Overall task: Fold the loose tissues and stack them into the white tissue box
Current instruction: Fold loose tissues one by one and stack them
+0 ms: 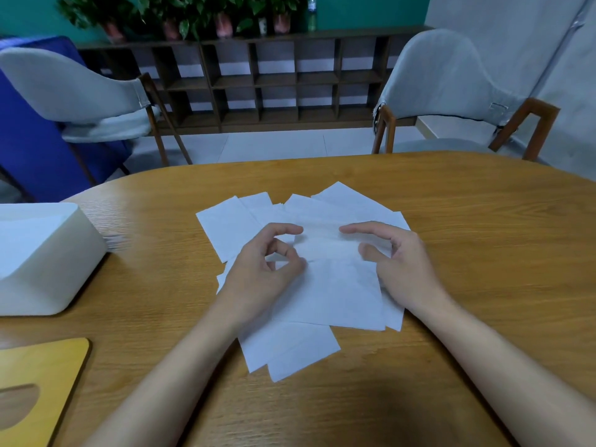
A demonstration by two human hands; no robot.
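From my end, both hands are over the pile of loose tissues point(322, 295), which lies spread in overlapping sheets in the middle of the table point(483, 221). The left hand point(261, 269) has its fingers curled, thumb and middle fingers nearly meeting just above the top sheet. I cannot tell whether they pinch an edge or hold nothing. The right hand point(400, 256) is relaxed, with fingers arched and tips near or on the same sheet, gripping nothing that I can see. The white tissue box point(54, 253) stands well apart at the left edge, open at the top. Its wooden lid point(38, 382) lies near left, off the box.

My worry is the stacking of the sheets. They are thin and lie crossed over one another, so a pinch at the wrong spot would likely lift two or three together and spoil the fold. A drag across the top could also skew the sheets beneath or push one toward the near edge of the table. Uneven folds may not sit flat in the box.

Several things are unclear. The box is cut off by the left border, and its pale inside does not show whether anything is in it. The lid is also cropped. The palms cover the sheet edges beneath them, and white on white blurs where one tissue ends.
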